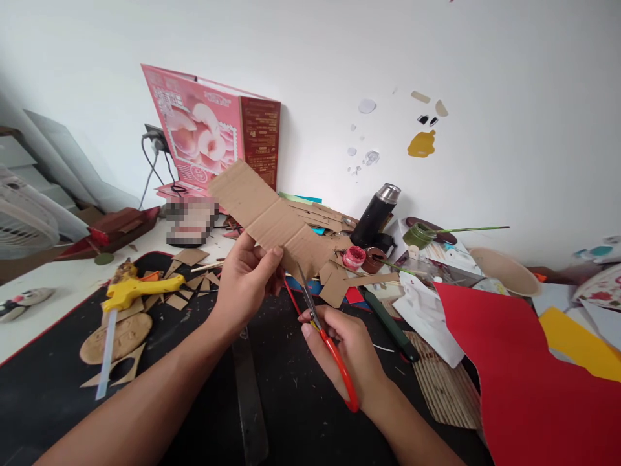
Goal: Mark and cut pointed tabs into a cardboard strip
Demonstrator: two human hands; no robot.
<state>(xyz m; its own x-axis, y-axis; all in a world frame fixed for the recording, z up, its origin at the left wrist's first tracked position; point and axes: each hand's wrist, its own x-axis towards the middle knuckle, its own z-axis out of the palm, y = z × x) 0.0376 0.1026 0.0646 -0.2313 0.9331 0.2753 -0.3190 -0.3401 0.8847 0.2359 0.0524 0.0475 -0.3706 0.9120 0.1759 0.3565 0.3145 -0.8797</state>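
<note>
A creased strip of brown corrugated cardboard (pixel 264 207) is raised above the table, pinched by my left hand (pixel 250 268) with the thumb on its face and the fingers behind. My right hand (pixel 342 343) is closed on a pair of scissors (pixel 334 362) with red-orange handles. The scissor blades point up and away and meet the lower edge of the cardboard near its right end. How far they have cut in, I cannot tell. Below my hands a metal ruler-like strip (pixel 250 395) lies on the black mat (pixel 204 414).
At left are a yellow glue gun (pixel 140 288) and cardboard scraps (pixel 191 257). Behind stand a pink box (pixel 208 129) and a tilted black thermos (pixel 376 213). Open paint jars (pixel 354 257), a dark green cutter-like tool (pixel 391 323) and red paper (pixel 524 362) lie right.
</note>
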